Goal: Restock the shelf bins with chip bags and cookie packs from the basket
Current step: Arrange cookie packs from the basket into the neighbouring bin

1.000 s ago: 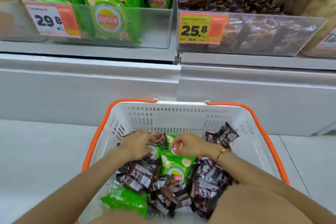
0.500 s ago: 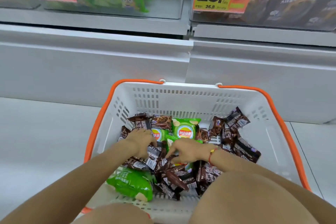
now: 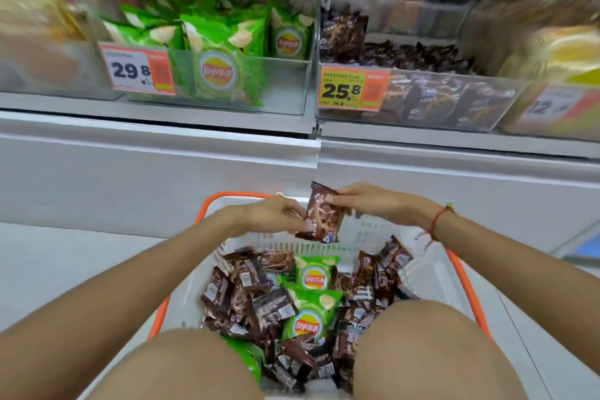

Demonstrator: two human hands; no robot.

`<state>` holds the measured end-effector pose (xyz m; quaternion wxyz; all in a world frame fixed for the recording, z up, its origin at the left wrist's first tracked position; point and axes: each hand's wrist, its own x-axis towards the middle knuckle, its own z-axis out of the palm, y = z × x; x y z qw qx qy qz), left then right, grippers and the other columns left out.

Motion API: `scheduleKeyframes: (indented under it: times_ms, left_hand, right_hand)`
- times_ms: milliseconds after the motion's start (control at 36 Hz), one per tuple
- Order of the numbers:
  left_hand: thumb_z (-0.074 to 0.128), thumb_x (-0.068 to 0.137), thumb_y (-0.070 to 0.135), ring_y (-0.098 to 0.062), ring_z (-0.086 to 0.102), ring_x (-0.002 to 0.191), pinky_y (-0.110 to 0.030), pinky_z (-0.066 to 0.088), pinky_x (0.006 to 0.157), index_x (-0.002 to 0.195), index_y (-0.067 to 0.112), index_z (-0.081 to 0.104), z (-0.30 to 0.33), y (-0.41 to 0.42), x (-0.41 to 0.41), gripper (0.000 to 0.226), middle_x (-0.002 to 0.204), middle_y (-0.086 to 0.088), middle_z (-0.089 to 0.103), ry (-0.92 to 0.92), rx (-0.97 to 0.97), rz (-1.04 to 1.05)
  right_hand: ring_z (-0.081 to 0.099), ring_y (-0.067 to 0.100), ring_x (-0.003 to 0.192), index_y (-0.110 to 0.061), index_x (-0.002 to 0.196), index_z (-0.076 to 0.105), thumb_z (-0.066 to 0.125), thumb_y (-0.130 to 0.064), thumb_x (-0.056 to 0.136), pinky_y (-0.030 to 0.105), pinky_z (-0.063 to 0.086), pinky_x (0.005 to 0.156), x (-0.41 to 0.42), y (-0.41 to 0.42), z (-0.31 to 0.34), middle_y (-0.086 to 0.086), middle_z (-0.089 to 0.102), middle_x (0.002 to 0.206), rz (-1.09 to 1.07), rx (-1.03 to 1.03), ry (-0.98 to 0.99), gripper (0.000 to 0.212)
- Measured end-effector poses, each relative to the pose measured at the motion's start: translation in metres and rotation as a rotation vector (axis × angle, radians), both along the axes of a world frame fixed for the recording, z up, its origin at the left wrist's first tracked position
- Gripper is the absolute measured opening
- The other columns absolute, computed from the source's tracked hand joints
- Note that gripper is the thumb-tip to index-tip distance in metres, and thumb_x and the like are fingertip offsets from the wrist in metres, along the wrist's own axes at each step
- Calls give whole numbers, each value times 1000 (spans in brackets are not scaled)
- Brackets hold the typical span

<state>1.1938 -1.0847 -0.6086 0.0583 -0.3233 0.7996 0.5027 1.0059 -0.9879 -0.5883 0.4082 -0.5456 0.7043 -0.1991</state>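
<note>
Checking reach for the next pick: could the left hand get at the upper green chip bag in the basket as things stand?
Probably not yet: the left hand grips the brown cookie pack with the right hand. The chip bag lies uncovered.

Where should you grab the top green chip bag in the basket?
Probably by the crimped top edge of the green chip bag, pinching from above. It lies flat, face up on the cookie packs, with that edge nearest the basket wall and uncovered.

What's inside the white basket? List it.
The basket holds a heap of brown cookie packs and green chip bags. Whatever lies beneath the heap, and the near end behind the knees, is covered.
</note>
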Motion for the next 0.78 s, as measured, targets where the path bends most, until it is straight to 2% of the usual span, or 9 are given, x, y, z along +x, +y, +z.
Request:
scheduleKeyframes:
  times_ms: [83, 167, 278, 417, 472, 611, 667, 722, 778]
  left_hand:
    - [63, 90, 37, -6, 64, 98, -20, 47, 86, 110, 21, 58, 28, 8, -5, 26, 108, 3, 67, 72, 82, 2]
    - [57, 94, 34, -5, 64, 93, -18, 50, 83, 123, 14, 55, 49, 16, -15, 35, 111, 1, 66, 229, 95, 89]
    - [55, 96, 30, -7, 60, 90, -21, 46, 85, 116, 22, 55, 75, 18, -34, 21, 100, 5, 63, 418, 52, 247]
    - [56, 95, 33, -20, 63, 102, -32, 52, 87, 120, 15, 59, 109, 3, -58, 31, 119, -9, 65, 589, 19, 409]
    - [57, 95, 30, -20, 66, 96, -23, 51, 85, 115, 15, 60, 121, -2, -67, 25, 110, -7, 68, 653, -19, 423]
    - [60, 93, 30, -8, 61, 97, -19, 48, 86, 115, 24, 62, 146, -17, -95, 23, 103, 4, 68, 775, -122, 448]
    - [62, 92, 28, 1, 59, 89, -8, 44, 77, 106, 30, 61, 157, -22, -102, 14, 92, 13, 65, 789, -145, 409]
    - [65, 90, 31, -4, 63, 95, -14, 47, 84, 108, 28, 68, 162, -30, -110, 19, 97, 12, 69, 775, -207, 357]
    - [67, 88, 33, -9, 64, 99, -20, 50, 87, 114, 28, 68, 166, -35, -114, 27, 103, 8, 71, 782, -232, 329]
  right_hand:
    - [53, 13, 83, -14, 98, 72, 60, -43, 90, 24, 40, 73, -2, -1, 26, 0, 65, 90, -170, -139, -118, 32]
    - [61, 14, 85, -17, 88, 73, 69, -42, 83, 32, 50, 86, -2, -6, 47, 1, 71, 87, -325, -298, -199, 26]
    - [64, 14, 86, -11, 100, 73, 71, -35, 83, 29, 52, 84, -4, -7, 85, 2, 72, 93, -461, -465, -288, 29]
    - [67, 14, 87, -22, 111, 64, 73, -35, 81, 20, 51, 72, -22, -6, 124, 1, 71, 105, -431, -468, -301, 34]
    - [67, 18, 89, -17, 118, 62, 74, -29, 81, 18, 53, 67, -29, -11, 133, 6, 69, 109, -471, -498, -333, 40]
    - [68, 14, 88, -10, 117, 62, 72, -11, 83, 21, 55, 76, -49, -23, 158, 5, 70, 105, -401, -580, -240, 36]
    - [65, 17, 98, -15, 124, 55, 78, -12, 77, 26, 53, 84, -57, -29, 166, 2, 65, 113, -411, -632, -161, 52]
    - [62, 14, 101, -26, 125, 50, 81, -15, 74, 30, 51, 89, -64, -33, 174, -4, 61, 113, -421, -648, -78, 61]
    - [68, 12, 91, -22, 112, 61, 80, -14, 75, 27, 54, 84, -70, -35, 180, -3, 70, 102, -355, -634, -55, 43]
